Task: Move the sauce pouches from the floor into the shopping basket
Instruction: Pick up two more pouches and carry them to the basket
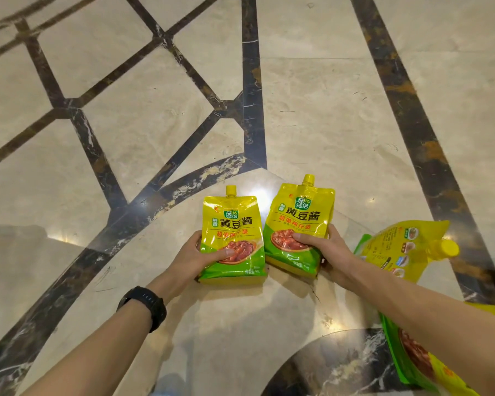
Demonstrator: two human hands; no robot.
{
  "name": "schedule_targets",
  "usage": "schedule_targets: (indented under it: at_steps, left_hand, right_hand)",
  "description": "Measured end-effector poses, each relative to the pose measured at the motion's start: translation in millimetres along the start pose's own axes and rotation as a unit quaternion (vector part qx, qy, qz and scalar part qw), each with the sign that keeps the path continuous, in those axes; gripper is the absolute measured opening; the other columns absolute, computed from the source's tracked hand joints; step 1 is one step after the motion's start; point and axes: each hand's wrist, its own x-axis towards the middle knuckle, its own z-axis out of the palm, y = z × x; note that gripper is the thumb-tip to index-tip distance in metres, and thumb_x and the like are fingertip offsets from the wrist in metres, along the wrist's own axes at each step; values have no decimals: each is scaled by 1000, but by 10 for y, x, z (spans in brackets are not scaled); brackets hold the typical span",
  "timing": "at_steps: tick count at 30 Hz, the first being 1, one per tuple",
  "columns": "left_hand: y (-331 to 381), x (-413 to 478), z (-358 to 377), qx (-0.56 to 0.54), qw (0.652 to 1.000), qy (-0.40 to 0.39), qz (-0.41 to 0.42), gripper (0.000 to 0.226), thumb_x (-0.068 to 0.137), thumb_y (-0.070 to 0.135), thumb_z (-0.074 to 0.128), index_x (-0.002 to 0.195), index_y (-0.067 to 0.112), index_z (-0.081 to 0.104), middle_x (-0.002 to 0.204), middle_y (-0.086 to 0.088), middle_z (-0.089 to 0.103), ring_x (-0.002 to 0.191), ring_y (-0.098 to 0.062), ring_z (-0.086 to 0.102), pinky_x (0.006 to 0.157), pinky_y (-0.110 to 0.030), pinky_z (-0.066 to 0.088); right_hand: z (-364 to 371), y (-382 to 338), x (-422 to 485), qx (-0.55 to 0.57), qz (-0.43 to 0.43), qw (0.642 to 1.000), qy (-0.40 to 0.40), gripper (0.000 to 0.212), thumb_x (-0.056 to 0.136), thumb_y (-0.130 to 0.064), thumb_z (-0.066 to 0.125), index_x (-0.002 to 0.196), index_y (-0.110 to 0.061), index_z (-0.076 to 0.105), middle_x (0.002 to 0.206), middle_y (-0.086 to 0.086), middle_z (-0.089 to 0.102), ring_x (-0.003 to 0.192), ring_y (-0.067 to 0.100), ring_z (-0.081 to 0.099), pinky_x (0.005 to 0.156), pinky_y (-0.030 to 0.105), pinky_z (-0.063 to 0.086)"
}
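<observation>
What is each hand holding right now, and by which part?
Left hand grips the left sauce pouch by its lower left side, thumb across the front. Right hand grips the right sauce pouch by its lower right side, likewise.

left grip [202,252] is clamping, thumb lying across the front, fingers wrapping behind | right grip [330,252] is doing the same | both arms are stretching forward, nearly straight
</observation>
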Motion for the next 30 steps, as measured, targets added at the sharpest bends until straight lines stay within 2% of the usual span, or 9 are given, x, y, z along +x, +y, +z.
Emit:
schedule_targets:
  at_steps: [3, 6, 10, 12, 15, 21, 24, 27, 30]
  left_hand:
    - [55, 39, -83, -5, 1000, -23, -6, 71, 70, 27, 89, 132, 24, 55, 115, 1, 74, 99, -16, 73, 79, -28, 58]
    - [76, 59, -169, -7, 998, -56, -27, 89, 57, 42, 95, 134, 28, 52, 119, -1, 73, 103, -20, 73, 89, -41, 59]
    - [47, 23, -113, -23, 998, -35, -49, 113, 35, 61, 95, 132, 31, 47, 120, 1, 71, 104, -19, 72, 90, -42, 59]
    - [34, 18, -82, -36, 998, -21, -55, 106, 41, 57, 95, 132, 28, 49, 120, -1, 72, 104, -21, 72, 91, -45, 58]
    - [28, 42, -72, -49, 996, -26, -69, 87, 58, 43, 92, 132, 25, 51, 117, -2, 74, 103, -23, 73, 91, -48, 58]
    - [3, 23, -80, -68, 994, -39, -73, 98, 46, 42, 98, 133, 26, 55, 115, -3, 75, 104, -25, 73, 95, -50, 56]
    - [64, -132, -26, -81, 994, -30, -62, 87, 52, 33, 97, 129, 23, 59, 112, -3, 76, 102, -23, 73, 93, -45, 57]
    - [253, -403, 26, -91, 995, -14, -42, 82, 54, 32, 92, 128, 21, 60, 112, -2, 76, 104, -23, 73, 89, -39, 58]
    - [609, -782, 22, -91, 995, -8, -31, 84, 52, 27, 97, 127, 18, 61, 112, -3, 76, 102, -23, 73, 80, -31, 60]
  right_hand:
    - [-53, -47, 52, -25, 2, 999, -26, 62, 69, -8, 84, 124, -19, 57, 106, 4, 75, 91, 24, 74, 69, 33, 58]
    - [-133, -73, 76, -75, 39, 992, -96, 56, 75, -6, 78, 126, -18, 58, 109, 8, 75, 95, 28, 73, 75, 36, 60]
    - [-117, 100, 61, -66, 70, 987, -132, 49, 81, -14, 74, 127, -21, 59, 112, 7, 74, 100, 27, 72, 80, 37, 60]
    - [-92, 150, 68, -48, 67, 988, -128, 51, 80, -16, 75, 128, -20, 59, 114, 6, 74, 102, 27, 72, 80, 37, 61]
    - [-80, 154, 77, -24, 67, 991, -112, 52, 80, -12, 76, 129, -17, 58, 112, 9, 74, 98, 27, 73, 70, 35, 61]
    - [-63, 82, 57, -30, 71, 990, -121, 57, 73, -13, 78, 128, -14, 59, 110, 13, 74, 95, 30, 73, 66, 37, 61]
    - [-68, -48, -45, -33, 56, 991, -119, 58, 69, -11, 79, 125, -13, 60, 108, 13, 75, 92, 30, 74, 67, 38, 61]
    - [-94, -247, -303, -33, 44, 992, -111, 65, 64, -11, 81, 125, -10, 60, 107, 13, 75, 92, 31, 73, 70, 39, 62]
    - [-122, -508, -786, -7, 45, 995, -89, 49, 71, -2, 76, 117, -9, 63, 93, 10, 78, 74, 23, 75, 57, 33, 60]
